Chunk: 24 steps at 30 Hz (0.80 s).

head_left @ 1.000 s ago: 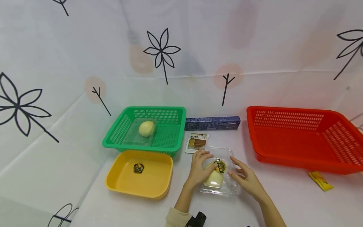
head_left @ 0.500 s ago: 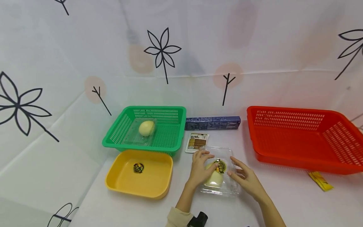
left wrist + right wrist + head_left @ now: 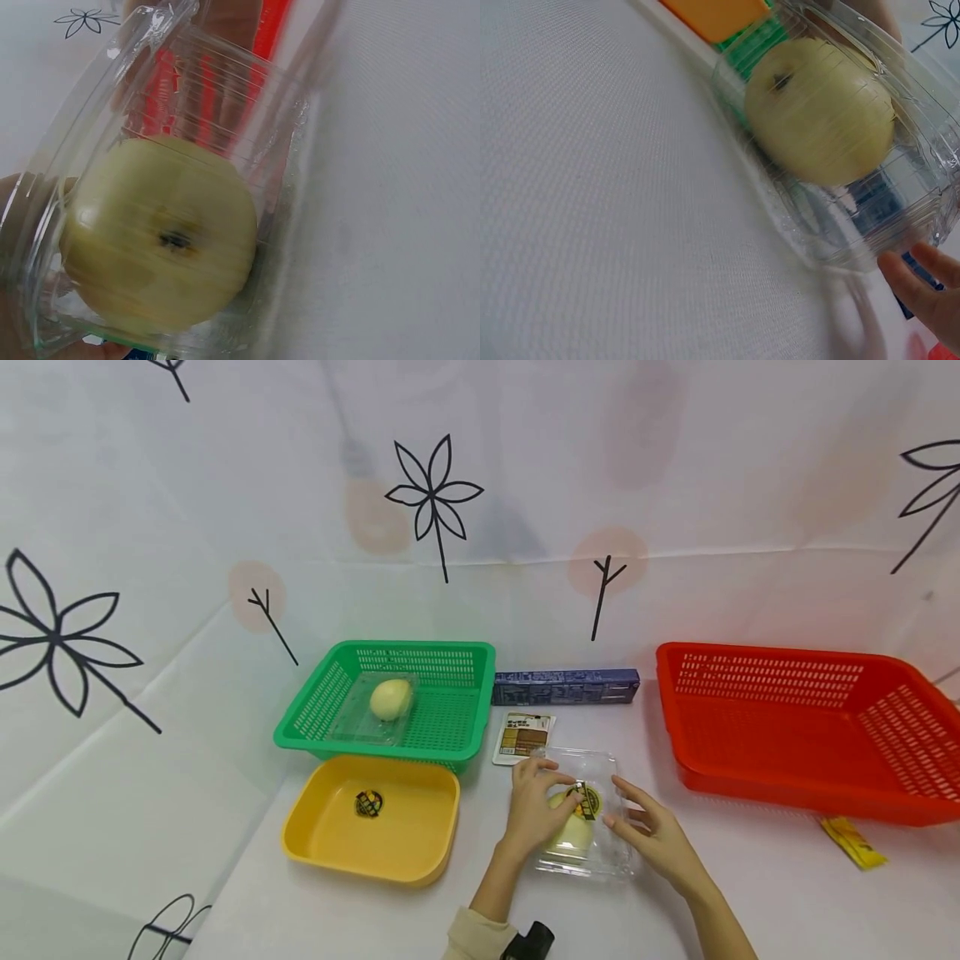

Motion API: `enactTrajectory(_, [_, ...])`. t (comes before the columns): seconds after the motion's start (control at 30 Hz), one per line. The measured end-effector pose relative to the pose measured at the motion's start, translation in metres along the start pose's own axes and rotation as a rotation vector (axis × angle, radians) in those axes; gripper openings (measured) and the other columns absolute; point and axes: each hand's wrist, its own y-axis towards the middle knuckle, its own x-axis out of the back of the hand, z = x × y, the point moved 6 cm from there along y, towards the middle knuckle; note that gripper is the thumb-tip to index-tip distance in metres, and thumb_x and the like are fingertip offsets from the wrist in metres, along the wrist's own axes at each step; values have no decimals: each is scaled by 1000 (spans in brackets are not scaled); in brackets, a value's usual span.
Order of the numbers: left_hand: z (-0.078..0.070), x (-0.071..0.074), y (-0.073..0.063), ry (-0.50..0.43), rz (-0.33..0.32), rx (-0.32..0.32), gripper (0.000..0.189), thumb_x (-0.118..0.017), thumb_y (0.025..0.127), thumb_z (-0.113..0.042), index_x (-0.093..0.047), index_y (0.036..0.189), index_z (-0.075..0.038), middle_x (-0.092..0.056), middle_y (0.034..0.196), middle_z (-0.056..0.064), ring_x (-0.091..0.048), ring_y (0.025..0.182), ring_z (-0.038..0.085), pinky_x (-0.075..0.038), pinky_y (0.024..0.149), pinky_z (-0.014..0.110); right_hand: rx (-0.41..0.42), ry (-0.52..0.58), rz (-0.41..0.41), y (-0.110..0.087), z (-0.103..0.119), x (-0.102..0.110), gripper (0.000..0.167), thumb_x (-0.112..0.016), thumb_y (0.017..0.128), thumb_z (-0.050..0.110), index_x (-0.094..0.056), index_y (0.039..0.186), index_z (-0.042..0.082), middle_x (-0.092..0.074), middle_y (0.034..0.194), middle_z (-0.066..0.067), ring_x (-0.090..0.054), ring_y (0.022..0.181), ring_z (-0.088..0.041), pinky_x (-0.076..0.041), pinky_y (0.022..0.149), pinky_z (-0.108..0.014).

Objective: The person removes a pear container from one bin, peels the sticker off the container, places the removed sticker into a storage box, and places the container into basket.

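In the head view, a clear plastic clamshell box (image 3: 597,843) with a round sticker (image 3: 587,800) lies on the table. Inside it sits a round, pale yellow fruit (image 3: 161,236), apple- or pear-like, with a dark spot on its skin. My left hand (image 3: 534,810) holds the box's left side, fingers curved at the edge and thumb at the sticker. On the opposite side, my right hand (image 3: 656,839) touches the box's right edge with spread fingertips. Its fingers (image 3: 909,279) look fairly straight beside a corner in the right wrist view.
A green basket (image 3: 450,739) holds another boxed fruit (image 3: 391,699). Nearby stand a yellow tray (image 3: 330,827) with a sticker (image 3: 368,803), a blue box (image 3: 566,687) and a flat labelled packet (image 3: 523,737). A red basket (image 3: 787,793) is at right; a yellow packet (image 3: 853,843) lies below it.
Both hands and the clamshell box hardly move; the left thumb and fingers shift slightly on the lid. The whole head view drifts a little.
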Motion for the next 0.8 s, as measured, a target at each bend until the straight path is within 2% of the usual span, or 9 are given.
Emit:
enactTrajectory(0.13, [1, -2, 1, 22, 16, 12, 19, -73, 77, -26, -74, 90, -13, -61, 108, 5, -43, 111, 25, -38, 94, 40, 5, -1, -6, 0, 0, 0, 56, -66, 87, 12, -44, 137, -2, -44, 139, -24, -48, 117, -45, -41, 87, -16])
enactTrajectory(0.27, [0, -3, 4, 13, 29, 33, 18, -74, 76, -25, -73, 88, -12, -61, 108, 5, -42, 112, 26, -35, 96, 41, -7, -11, -8, 0, -1, 0, 56, -66, 87, 13, -44, 137, -1, -44, 139, -23, -49, 117, -45, -48, 89, -28])
enactTrajectory(0.33, [-2, -2, 5, 6, 26, 41, 17, -75, 74, -24, -72, 86, -12, -60, 106, 5, -41, 112, 26, -35, 97, 42, -8, -15, -11, 0, -1, 0, 57, -66, 87, 14, -44, 138, 0, -44, 139, -23, -49, 117, -45, -48, 89, -31])
enactTrajectory(0.4, [-2, -2, 6, 3, 21, 49, 18, -76, 73, -24, -71, 86, -12, -60, 105, 5, -41, 111, 26, -35, 96, 42, -2, -14, -15, 0, -1, 0, 56, -66, 87, 13, -44, 137, 0, -45, 139, -23, -49, 116, -45, -48, 88, -28])
enactTrajectory(0.5, [-1, -2, 8, 11, 21, 63, 25, -76, 74, -25, -71, 94, -11, -58, 105, 4, -39, 111, 26, -36, 96, 41, 6, -8, -19, 0, -2, 0, 56, -67, 86, 12, -44, 137, 0, -45, 138, -24, -49, 116, -44, -43, 86, -18])
enactTrajectory(0.6, [-1, -3, 9, 45, 31, 55, 31, -75, 76, -27, -71, 102, -10, -57, 104, 4, -38, 112, 26, -36, 96, 40, 7, 3, -18, 0, -2, 0, 57, -67, 86, 12, -44, 137, -1, -45, 138, -24, -50, 115, -45, -41, 85, -15])
enactTrajectory(0.8, [-6, -3, 9, 120, 33, 10, 18, -74, 77, -26, -76, 91, -14, -59, 101, 3, -40, 110, 26, -36, 95, 41, 25, 9, -25, -1, -1, 0, 56, -67, 86, 10, -45, 136, -2, -45, 138, -25, -51, 113, -45, -42, 85, -15])
